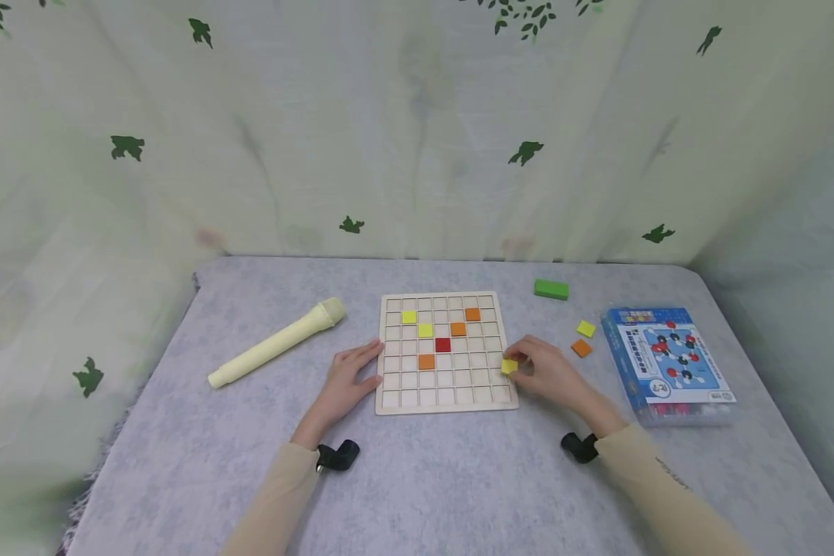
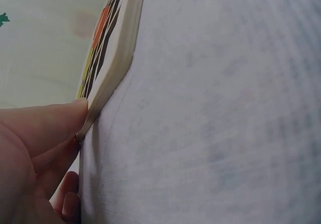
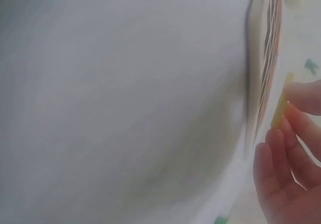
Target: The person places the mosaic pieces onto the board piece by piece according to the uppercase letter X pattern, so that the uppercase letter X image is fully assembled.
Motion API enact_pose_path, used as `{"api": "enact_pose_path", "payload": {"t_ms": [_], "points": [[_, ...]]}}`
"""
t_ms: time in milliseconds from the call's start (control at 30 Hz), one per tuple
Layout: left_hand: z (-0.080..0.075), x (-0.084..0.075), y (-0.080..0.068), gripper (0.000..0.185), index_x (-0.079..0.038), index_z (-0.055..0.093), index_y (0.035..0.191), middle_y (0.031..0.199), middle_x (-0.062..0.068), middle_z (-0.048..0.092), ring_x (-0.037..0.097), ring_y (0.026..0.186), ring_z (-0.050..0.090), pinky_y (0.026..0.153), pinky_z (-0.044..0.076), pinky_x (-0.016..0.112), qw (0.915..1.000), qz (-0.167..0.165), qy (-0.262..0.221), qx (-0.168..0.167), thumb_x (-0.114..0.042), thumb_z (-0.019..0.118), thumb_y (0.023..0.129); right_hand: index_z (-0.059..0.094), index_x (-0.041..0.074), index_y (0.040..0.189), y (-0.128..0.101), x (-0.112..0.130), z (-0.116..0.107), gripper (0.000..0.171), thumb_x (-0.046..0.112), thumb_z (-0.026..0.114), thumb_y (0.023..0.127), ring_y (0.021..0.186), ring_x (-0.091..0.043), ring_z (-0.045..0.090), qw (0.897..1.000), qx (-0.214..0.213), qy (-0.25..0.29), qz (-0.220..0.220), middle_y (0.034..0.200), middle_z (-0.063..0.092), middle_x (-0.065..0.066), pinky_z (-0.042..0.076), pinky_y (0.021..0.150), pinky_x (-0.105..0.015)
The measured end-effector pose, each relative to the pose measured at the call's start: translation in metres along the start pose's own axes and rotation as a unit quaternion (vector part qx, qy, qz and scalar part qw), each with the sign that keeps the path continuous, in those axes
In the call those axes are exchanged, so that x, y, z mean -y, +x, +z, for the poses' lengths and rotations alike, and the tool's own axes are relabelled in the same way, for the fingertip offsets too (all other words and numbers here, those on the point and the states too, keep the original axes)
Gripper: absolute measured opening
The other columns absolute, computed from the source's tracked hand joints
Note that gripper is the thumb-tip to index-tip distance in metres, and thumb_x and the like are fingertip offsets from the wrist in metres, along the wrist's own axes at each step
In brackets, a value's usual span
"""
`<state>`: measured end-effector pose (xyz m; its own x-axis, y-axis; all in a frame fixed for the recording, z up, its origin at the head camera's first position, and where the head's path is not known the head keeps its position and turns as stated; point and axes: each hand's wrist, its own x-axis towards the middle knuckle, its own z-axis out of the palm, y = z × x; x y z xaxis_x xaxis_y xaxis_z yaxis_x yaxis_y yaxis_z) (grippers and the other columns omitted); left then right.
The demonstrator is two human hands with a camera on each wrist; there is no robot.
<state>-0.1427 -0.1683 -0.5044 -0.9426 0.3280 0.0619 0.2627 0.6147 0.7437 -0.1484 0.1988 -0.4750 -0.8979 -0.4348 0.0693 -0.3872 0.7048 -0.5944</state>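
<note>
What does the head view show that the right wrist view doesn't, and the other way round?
Only the head view shows the blue-covered box, green block, loose yellow tile, loose orange tile and the red tile in its cell.

Only the right wrist view shows the held yellow tile edge-on and close up, its thin side visible.

Both show the right hand pinching that tile, the grid board and the table cover.

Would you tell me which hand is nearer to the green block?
Right. The right hand is on the near side of the green block, pinching a yellow tile by the right edge of the board; the left hand is farther off, touching the board's left edge.
</note>
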Motion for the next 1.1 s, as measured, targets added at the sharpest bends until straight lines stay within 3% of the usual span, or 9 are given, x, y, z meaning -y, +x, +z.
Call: {"api": "enact_pose_path", "payload": {"t_ms": [167,367,667,867,1100], "points": [[0.000,-0.001,0.000,0.056,-0.003,0.043,0.143,0.151,0.009,0.036,0.034,0.131,0.027,0.103,0.024,0.052,1.0000,-0.005,-0.006,0.003,-0.011,0.063,0.092,0.066,0.004,0.103,0.023,0.018,0.013,0.024,0.005,0.072,0.080,0.085,-0.016,0.052,1.000,0.022,0.007,-0.005,0.094,0.057,0.001,0.047,0.074,-0.032],[0.000,0.001,0.001,0.056,-0.003,0.043,0.143,0.150,0.009,0.036,0.034,0.131,0.028,0.103,0.024,0.052,1.0000,-0.004,-0.004,0.001,-0.011,0.064,0.092,0.067,0.006,0.105,0.049,0.035,0.027,0.023,0.003,0.068,0.081,0.082,-0.014,0.049,0.997,0.063,-0.035,-0.003,0.093,0.056,0.001,0.045,0.074,-0.029],[0.001,0.002,0.000,0.055,-0.002,0.044,0.142,0.150,0.010,0.037,0.034,0.131,0.028,0.103,0.024,0.052,1.0000,-0.002,-0.003,-0.001,-0.011,0.064,0.091,0.067,0.005,0.106,0.060,0.045,0.034,0.024,-0.001,0.065,0.083,0.087,-0.015,0.051,0.995,0.074,-0.065,-0.016,0.096,0.059,-0.001,0.046,0.080,-0.030],[0.001,0.002,0.001,0.055,-0.003,0.044,0.142,0.150,0.010,0.037,0.034,0.130,0.029,0.102,0.024,0.052,1.0000,0.001,0.000,-0.001,-0.012,0.064,0.092,0.066,0.006,0.110,0.051,0.037,0.028,0.026,0.000,0.062,0.085,0.087,-0.016,0.052,0.999,0.046,-0.020,0.015,0.097,0.057,-0.001,0.046,0.078,-0.031],[0.001,0.001,0.001,0.055,-0.002,0.044,0.142,0.150,0.011,0.037,0.034,0.129,0.029,0.102,0.024,0.052,1.0000,0.001,0.003,-0.001,-0.012,0.064,0.092,0.063,-0.001,0.112,0.025,0.003,-0.004,0.025,0.001,0.063,0.087,0.097,-0.026,0.055,0.997,-0.035,0.024,0.069,0.106,0.060,-0.010,0.047,0.082,-0.042]]}}
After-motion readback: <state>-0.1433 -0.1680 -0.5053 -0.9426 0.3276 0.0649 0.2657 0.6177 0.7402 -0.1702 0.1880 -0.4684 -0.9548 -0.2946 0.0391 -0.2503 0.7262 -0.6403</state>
